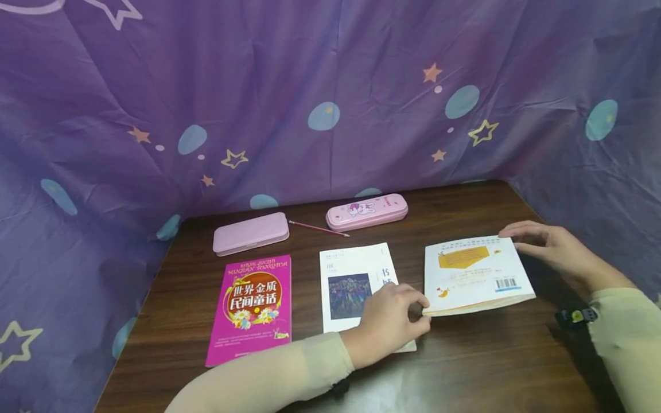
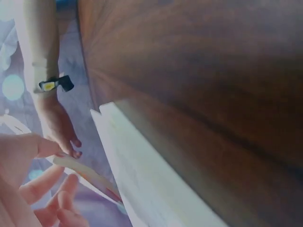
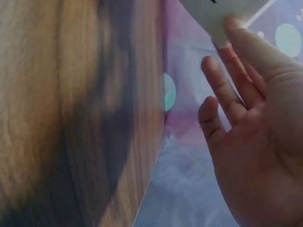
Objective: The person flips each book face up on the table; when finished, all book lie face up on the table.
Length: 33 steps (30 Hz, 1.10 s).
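A thin white book [image 1: 472,275] with an orange patch and a barcode on its upward face is held by both hands at the right of the table. My left hand [image 1: 395,315] pinches its near left corner, and the left wrist view shows the book's edge [image 2: 87,176] between thumb and fingers. At the far right corner, my right hand [image 1: 560,255] grips the book between thumb and fingertips; its other fingers [image 3: 222,90] are spread below. A white magazine [image 1: 356,292] with a dark picture lies partly under my left hand and wrist.
A magenta book [image 1: 253,310] lies on the left of the dark wooden table [image 1: 465,367]. Along the back are a plain pink case [image 1: 251,233], a pencil [image 1: 319,228] and a pink pencil case with a rabbit picture [image 1: 366,212]. Purple patterned cloth [image 1: 289,103] hangs behind.
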Each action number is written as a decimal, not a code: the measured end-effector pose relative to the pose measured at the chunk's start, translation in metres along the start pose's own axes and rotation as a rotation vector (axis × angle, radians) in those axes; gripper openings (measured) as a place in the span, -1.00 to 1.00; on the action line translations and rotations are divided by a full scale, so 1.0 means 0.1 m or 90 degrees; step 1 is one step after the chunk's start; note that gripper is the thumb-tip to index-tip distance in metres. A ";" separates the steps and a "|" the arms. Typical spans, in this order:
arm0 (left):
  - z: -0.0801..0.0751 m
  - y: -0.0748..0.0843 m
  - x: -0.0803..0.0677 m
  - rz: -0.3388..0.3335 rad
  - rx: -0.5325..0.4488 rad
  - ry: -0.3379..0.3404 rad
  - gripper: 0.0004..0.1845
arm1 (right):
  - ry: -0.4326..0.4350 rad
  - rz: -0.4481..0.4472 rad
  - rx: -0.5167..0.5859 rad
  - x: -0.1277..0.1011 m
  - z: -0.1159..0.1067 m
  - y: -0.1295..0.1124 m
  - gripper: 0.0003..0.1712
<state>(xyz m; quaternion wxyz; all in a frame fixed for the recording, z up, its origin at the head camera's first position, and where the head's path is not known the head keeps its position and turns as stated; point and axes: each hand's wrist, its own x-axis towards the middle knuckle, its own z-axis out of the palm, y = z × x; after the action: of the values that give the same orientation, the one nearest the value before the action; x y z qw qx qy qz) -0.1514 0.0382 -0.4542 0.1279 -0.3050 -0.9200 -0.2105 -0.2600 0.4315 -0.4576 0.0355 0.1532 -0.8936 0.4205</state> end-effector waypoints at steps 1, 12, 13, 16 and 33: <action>-0.01 -0.02 0.00 0.003 -0.011 0.017 -0.79 | 0.010 -0.009 0.006 0.00 0.00 -0.02 -0.70; -0.05 -0.12 -0.01 0.067 -0.116 0.219 -0.82 | 0.141 -0.068 0.096 0.09 -0.06 -0.29 -0.72; -0.06 -0.12 -0.01 0.068 -0.126 0.230 -0.82 | 0.150 -0.061 0.102 0.10 -0.07 -0.31 -0.72; -0.08 -0.12 0.00 0.069 -0.143 0.259 -0.80 | 0.170 -0.036 0.101 0.13 -0.07 -0.35 -0.73; 0.07 -0.18 0.05 -0.058 -0.186 0.082 -0.83 | 0.061 0.025 -0.152 0.12 0.05 -0.22 -0.67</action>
<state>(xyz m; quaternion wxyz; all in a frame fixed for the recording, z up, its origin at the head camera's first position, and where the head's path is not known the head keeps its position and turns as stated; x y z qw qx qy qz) -0.1666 0.0308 -0.4641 0.1316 -0.2643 -0.8823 -0.3666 -0.2641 0.4115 -0.4425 0.0879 0.1098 -0.9373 0.3189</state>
